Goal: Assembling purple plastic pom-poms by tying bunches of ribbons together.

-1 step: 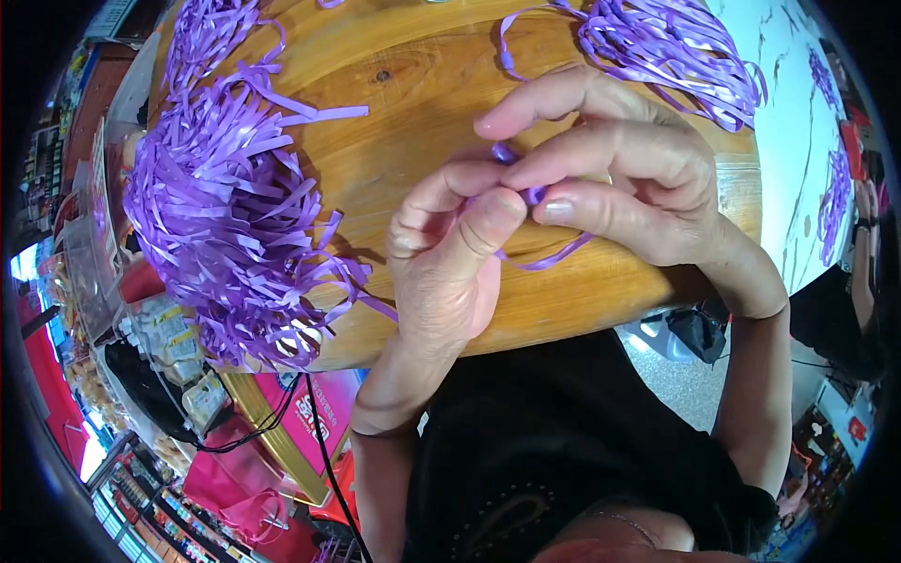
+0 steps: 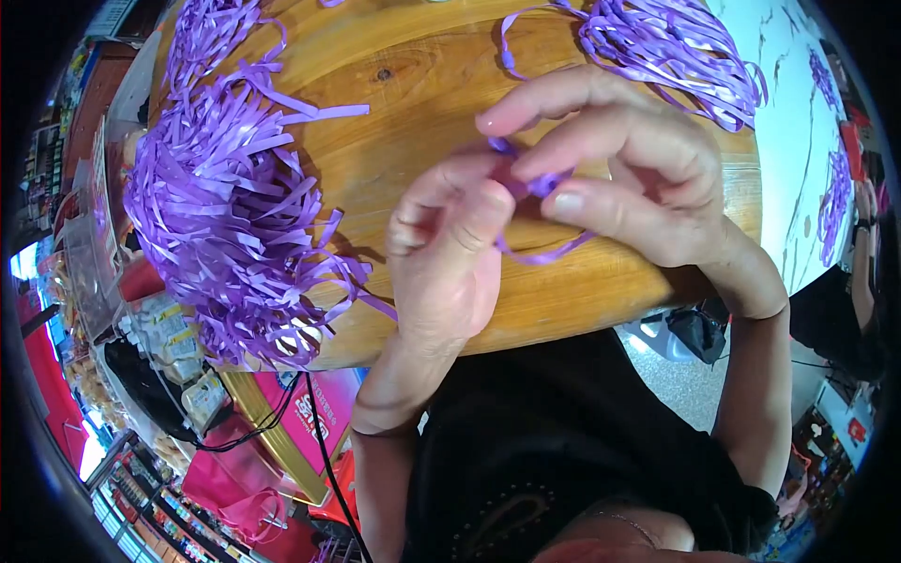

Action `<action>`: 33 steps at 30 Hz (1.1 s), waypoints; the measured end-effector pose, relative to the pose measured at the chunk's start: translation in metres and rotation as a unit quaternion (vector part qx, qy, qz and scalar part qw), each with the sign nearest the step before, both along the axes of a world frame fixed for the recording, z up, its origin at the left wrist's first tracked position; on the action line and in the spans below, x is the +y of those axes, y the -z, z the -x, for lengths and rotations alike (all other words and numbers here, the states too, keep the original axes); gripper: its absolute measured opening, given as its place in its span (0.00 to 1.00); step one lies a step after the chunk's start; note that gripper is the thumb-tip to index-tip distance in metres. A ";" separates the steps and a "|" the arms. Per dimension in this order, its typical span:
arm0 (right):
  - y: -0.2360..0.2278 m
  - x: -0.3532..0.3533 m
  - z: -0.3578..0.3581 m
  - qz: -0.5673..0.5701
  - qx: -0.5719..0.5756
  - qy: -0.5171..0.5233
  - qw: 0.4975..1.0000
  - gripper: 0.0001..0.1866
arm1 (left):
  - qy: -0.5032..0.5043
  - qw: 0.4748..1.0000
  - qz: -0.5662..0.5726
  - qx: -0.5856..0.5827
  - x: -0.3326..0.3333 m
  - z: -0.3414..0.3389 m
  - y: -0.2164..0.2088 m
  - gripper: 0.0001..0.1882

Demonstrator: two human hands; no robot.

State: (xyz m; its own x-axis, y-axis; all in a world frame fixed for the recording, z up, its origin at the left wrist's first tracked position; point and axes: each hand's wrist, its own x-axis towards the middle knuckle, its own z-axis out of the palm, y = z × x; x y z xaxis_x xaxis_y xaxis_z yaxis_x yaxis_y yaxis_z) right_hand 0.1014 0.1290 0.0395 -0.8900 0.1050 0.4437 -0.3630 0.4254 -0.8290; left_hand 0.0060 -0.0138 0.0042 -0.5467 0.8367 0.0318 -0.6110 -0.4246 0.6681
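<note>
Over a cluttered room's wooden table, left hand and right hand pinch purple ribbon.

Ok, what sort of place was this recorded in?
Probably a small shop with a table used for handwork: what look like packed shelves show at the lower left, and purple ribbons lie heaped on a wooden table.

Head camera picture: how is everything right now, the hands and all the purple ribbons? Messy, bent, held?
Left hand: thumb pressed to forefinger, pinching the held ribbon.
Right hand: fingers bent, thumb and forefinger at that ribbon; grip unclear.
Held ribbon: curved below the fingers, blurred between them.
Ribbon pile at left: loose, messy, ends sticking out.
Ribbon bundle at upper right: gathered, looped, lying on the wooden table.
</note>
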 end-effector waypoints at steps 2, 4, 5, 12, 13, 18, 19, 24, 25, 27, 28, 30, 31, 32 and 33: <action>-0.008 -0.010 -0.001 0.329 -0.022 0.041 0.943 0.06 | -0.045 0.999 0.012 -0.021 0.002 0.007 -0.004 0.05; -0.004 0.014 -0.004 0.311 0.014 0.004 0.950 0.07 | -0.067 0.998 0.002 -0.004 -0.003 0.021 -0.003 0.05; -0.007 0.025 -0.008 0.312 0.036 -0.015 0.949 0.08 | -0.075 0.997 -0.012 0.006 -0.004 0.027 -0.003 0.06; -0.012 0.051 -0.035 0.218 0.052 0.069 0.972 0.10 | -0.076 0.993 0.054 0.078 -0.011 0.035 -0.009 0.10; -0.012 0.043 -0.032 0.219 0.052 0.067 0.972 0.10 | -0.078 0.992 0.055 0.078 -0.013 0.032 -0.008 0.10; -0.009 0.017 -0.018 0.056 0.029 0.140 0.988 0.13 | -0.023 0.998 0.032 0.042 -0.007 0.017 -0.005 0.12; -0.007 0.019 -0.017 0.046 0.026 0.117 0.992 0.13 | -0.010 0.999 0.031 0.039 -0.006 0.015 -0.005 0.12; -0.005 0.016 -0.018 -0.023 -0.052 0.135 0.989 0.11 | 0.038 0.998 0.058 0.003 -0.003 0.010 -0.007 0.13; -0.005 0.013 -0.017 -0.006 -0.073 0.146 0.987 0.11 | 0.044 0.996 0.076 0.017 -0.002 0.009 -0.008 0.13; -0.001 0.009 -0.015 0.017 -0.089 0.158 0.983 0.11 | 0.037 0.995 0.081 0.044 -0.001 0.007 -0.009 0.13; 0.002 0.010 -0.013 0.002 -0.059 0.132 0.989 0.12 | 0.030 0.993 0.086 0.072 0.000 0.007 -0.009 0.12; 0.006 0.013 -0.012 -0.040 -0.014 0.103 0.994 0.12 | 0.021 0.993 0.079 0.085 0.003 0.003 -0.006 0.12; 0.007 0.014 -0.012 -0.040 -0.016 0.105 0.994 0.12 | 0.009 0.993 0.071 0.099 0.004 0.002 -0.005 0.11; 0.008 0.014 -0.012 -0.029 -0.015 0.104 0.994 0.12 | 0.010 0.993 0.072 0.097 0.004 0.002 -0.004 0.11; 0.009 0.014 -0.012 -0.017 -0.014 0.103 0.994 0.12 | 0.021 0.993 0.070 0.094 0.004 0.003 -0.004 0.11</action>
State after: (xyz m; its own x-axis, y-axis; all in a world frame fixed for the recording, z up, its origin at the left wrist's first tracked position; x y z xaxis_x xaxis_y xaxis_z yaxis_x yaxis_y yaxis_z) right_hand 0.1137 0.1430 0.0301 -0.8629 0.2719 0.4259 -0.2424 0.5168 -0.8211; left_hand 0.0034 -0.0098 0.0080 -0.5063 0.8623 0.0119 -0.4849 -0.2961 0.8229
